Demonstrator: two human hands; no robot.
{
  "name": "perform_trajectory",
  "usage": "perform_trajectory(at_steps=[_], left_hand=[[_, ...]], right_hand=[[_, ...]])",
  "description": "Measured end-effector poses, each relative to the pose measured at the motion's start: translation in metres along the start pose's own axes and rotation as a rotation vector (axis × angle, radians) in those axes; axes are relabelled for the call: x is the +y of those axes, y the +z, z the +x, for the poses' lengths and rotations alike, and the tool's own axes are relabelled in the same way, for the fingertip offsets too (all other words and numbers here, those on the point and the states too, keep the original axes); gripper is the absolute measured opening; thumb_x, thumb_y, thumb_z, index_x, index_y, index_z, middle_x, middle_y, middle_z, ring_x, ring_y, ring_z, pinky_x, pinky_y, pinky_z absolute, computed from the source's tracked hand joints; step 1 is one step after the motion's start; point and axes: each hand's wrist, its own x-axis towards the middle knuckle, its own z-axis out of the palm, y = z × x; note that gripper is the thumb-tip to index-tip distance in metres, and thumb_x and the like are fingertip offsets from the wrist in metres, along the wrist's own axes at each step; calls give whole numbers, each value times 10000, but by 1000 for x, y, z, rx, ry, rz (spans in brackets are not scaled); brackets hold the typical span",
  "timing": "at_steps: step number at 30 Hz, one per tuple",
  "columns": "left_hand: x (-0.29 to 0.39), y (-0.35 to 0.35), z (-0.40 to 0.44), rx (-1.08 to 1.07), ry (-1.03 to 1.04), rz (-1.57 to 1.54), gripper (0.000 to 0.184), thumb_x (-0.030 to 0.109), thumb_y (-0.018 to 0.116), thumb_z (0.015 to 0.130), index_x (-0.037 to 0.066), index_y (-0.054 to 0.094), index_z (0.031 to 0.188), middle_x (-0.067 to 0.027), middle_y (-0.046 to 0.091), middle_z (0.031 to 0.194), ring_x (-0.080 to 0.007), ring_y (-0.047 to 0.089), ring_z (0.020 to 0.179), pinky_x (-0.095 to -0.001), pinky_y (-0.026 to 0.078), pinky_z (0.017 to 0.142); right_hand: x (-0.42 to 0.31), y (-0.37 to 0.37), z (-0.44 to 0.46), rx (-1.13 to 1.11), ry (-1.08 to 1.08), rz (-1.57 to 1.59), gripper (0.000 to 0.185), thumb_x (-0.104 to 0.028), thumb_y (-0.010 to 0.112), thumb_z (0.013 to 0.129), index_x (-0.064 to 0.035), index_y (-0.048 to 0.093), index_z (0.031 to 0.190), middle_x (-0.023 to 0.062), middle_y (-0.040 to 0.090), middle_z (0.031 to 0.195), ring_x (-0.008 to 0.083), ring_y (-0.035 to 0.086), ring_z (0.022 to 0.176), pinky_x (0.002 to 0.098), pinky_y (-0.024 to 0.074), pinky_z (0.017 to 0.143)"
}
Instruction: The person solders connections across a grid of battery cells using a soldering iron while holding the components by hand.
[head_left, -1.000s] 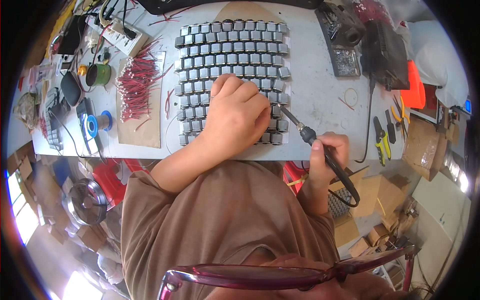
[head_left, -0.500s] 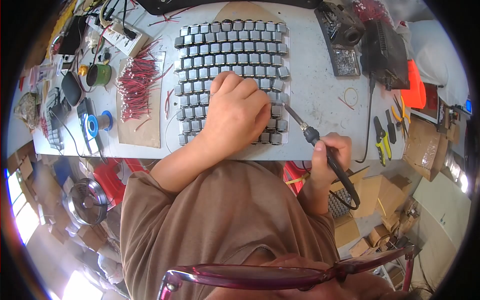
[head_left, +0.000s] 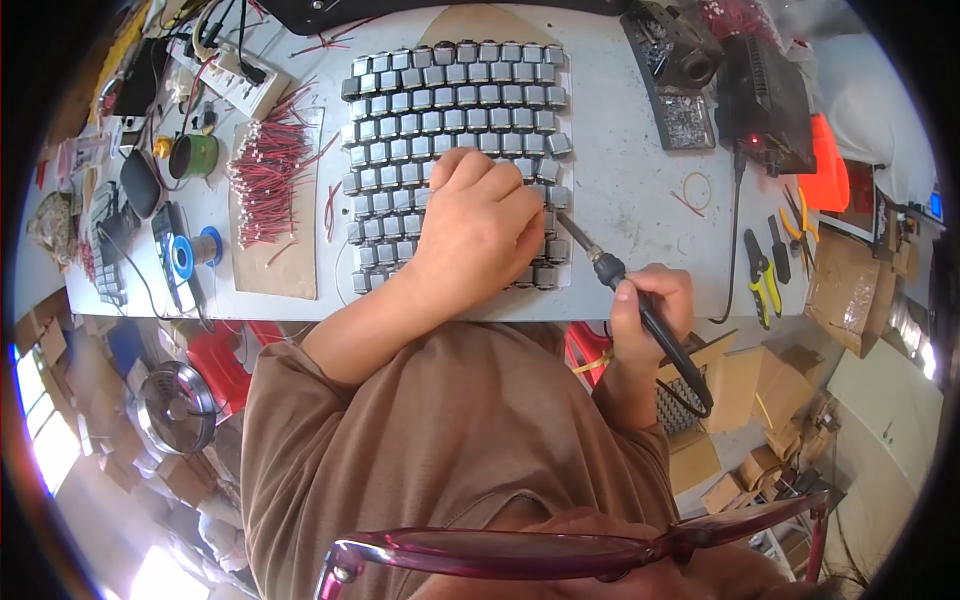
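Rows of small silver metal-cased parts stand side by side on a white board on the table. My left hand rests over the lower rows, its fingers curled together and pointing down; whatever they pinch is hidden beneath the hand. A soldering iron is gripped by its black handle in my right hand. Its tip is near the right edge of the rows, close to my left fingers; I cannot tell whether it touches a part.
To the left, red wires lie in a bundle on cardboard, beside a blue solder spool. A power strip is behind them. At the right are a black soldering station, a metal iron stand and yellow-handled cutters.
The soldering iron and my right hand have shifted slightly left. My left hand stays almost in place. A red light now shows on the soldering station.
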Motion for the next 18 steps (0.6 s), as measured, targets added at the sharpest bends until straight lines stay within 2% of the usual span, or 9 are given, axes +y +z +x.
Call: perform_trajectory(at_steps=[5,7,18], left_hand=[[0,-2,1,-4,-2,8,141,34,642,569,100,556,660,-28,475,673,-231,456,686,-349,361,705],[-1,-3,2,17,5,30,138,32,641,574,99,557,661,-29,476,671,-229,455,684,-347,361,700],[6,8,6,6,37,-16,136,43,641,566,100,548,648,-26,469,665,-224,450,684,-342,357,692]], right_hand=[[1,-2,0,13,-39,-21,168,-13,598,693,-7,474,806,42,490,666,76,431,551,197,360,510],[1,-5,-2,73,6,19,165,-10,596,689,-8,477,802,40,487,668,78,427,554,197,360,511],[6,-11,-3,65,37,6,164,-20,603,694,-12,484,806,46,503,692,89,442,588,210,378,554]])
